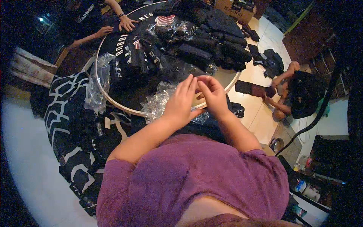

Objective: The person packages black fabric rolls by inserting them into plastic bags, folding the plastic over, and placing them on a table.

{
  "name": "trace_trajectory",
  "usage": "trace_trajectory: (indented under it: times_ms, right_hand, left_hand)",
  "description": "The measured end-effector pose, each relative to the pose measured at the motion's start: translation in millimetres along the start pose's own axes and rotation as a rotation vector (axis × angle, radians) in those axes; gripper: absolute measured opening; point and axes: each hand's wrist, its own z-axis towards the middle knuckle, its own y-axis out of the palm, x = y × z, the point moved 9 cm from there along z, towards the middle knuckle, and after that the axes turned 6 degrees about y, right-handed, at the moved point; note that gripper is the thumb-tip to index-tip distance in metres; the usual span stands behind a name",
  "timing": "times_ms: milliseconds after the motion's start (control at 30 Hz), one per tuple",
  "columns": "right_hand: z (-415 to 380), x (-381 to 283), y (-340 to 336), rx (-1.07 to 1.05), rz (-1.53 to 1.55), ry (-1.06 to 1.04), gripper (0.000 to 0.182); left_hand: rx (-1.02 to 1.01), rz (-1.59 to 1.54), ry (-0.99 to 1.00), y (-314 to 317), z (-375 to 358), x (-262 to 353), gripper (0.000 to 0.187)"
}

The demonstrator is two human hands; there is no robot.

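Observation:
My left hand (181,99) and my right hand (214,95) meet over the near edge of the round table (130,110). The fingers of both are drawn together, tips touching or almost touching. Whatever lies between them, if anything, is too small or too clear to make out. Crumpled clear plastic bags (158,101) lie just left of and below my hands. Beyond my fingertips another sheet of clear plastic (181,71) spreads over the dark cloth. Rolled black garments (194,55) are heaped farther back, some in clear plastic.
A co-worker's hand (127,23) rests on a black printed shirt (120,45) at the far left. Another person (304,92) handles dark folded cloth (249,89) on the floor at right. A cardboard box (232,11) stands behind. Patterned black fabric (66,109) lies at left.

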Motion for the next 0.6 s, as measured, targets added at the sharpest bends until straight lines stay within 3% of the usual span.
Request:
trace_trajectory:
  times_ms: [167,233,267,367,400,467,500,533,567,600]
  right_hand:
    - [-1,3,16,-0.252,-0.013,-0.013,0.039]
    - [3,-3,15,-0.343,-0.041,-0.049,0.043]
    - [6,-4,15,-0.406,-0.077,0.012,0.043]
    - [37,-1,3,-0.517,-0.211,0.139,0.035]
    - [58,-10,-10,-0.446,-0.385,0.040,0.029]
    - [94,-41,-31,0.092,-0.823,-0.250,0.020]
    - [106,-47,-27,0.213,-0.992,-0.385,0.020]
    - [119,-48,-14,0.263,-1.185,-0.507,0.031]
    - [130,-46,-5,0.263,-1.183,-0.510,0.031]
    - [143,-35,11,0.200,-1.412,-0.452,0.037]
  left_hand:
    - [0.036,-0.010,-0.052,21,-4,-26,0.082]
    - [0.070,-0.016,-0.084,22,-6,-37,0.071]
    - [0.124,0.011,-0.124,20,-7,-42,0.057]
    - [0.198,-0.058,-0.081,9,-9,-52,0.047]
    - [0.200,-0.054,-0.083,6,-9,-53,0.047]
    - [0.191,-0.154,-0.238,2,-10,-65,0.039]
    - [0.192,-0.150,-0.240,0,-8,-64,0.039]
    - [0.252,-0.175,-0.205,-6,-6,-62,0.035]
    - [0.311,-0.199,-0.169,-12,-4,-59,0.030]
    - [0.311,-0.196,-0.167,-10,-4,-60,0.030]
